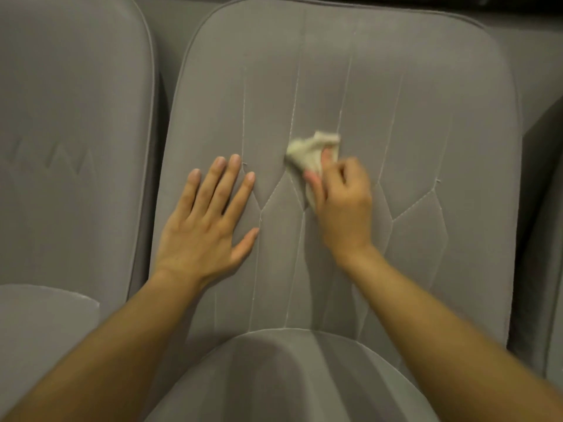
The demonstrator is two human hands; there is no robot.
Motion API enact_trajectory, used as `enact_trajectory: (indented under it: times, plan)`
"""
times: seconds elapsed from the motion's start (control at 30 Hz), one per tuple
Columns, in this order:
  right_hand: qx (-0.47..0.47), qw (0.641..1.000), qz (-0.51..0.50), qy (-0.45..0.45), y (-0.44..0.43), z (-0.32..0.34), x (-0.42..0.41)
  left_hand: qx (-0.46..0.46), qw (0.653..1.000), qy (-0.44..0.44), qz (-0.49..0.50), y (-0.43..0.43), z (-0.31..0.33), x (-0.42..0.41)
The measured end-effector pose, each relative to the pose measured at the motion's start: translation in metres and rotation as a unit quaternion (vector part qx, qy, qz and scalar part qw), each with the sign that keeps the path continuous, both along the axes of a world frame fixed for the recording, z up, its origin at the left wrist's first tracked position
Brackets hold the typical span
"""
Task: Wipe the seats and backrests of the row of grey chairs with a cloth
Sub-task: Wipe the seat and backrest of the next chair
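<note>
Right hand pinches cloth against backrest; left hand flat, bracing. Risk: small bunched cloth slips from grip, leaving patches unwiped.

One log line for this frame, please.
phase: wiping | right hand: holds cloth against middle chair's backrest | left hand: flat on same backrest

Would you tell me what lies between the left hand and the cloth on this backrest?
Between the left hand and the cloth, only bare backrest fabric with stitched seams shows in the head view.
</note>
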State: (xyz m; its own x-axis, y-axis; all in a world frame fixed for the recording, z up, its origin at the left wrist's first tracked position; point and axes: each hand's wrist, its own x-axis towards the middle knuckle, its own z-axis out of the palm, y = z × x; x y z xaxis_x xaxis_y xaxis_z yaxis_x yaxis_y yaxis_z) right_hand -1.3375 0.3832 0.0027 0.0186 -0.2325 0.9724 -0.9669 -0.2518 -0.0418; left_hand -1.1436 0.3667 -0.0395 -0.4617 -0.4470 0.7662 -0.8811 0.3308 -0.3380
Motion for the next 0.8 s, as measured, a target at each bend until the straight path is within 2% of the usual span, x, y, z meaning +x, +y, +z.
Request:
enact_trajectory:
  times: [0.1,0.2,0.37,0.6,0.73,0.8]
  plan:
    - [0.013,0.999,0.027,0.021,0.008,-0.032,0.003,0.0,1.0,-0.011,0.015,0.0,0.001,0.0]
    - [-0.001,0.998,0.049,0.027,0.011,-0.022,-0.001,-0.001,1.0,-0.016,0.026,0.0,0.0,0.0]
    - [-0.064,0.995,0.042,-0.057,0.001,0.016,-0.003,-0.011,1.0,-0.011,0.021,-0.001,-0.001,-0.001]
    - [0.03,0.998,0.035,-0.035,0.012,-0.07,0.018,-0.008,1.0,-0.017,0.024,0.0,0.001,-0.001]
    - [0.058,0.996,0.067,-0.026,0.021,-0.058,0.013,0.011,0.999,-0.01,0.029,0.007,0.001,0.0]
    - [0.043,0.996,0.076,-0.027,0.027,-0.04,0.01,0.024,0.999,-0.009,0.023,0.012,-0.007,0.003]
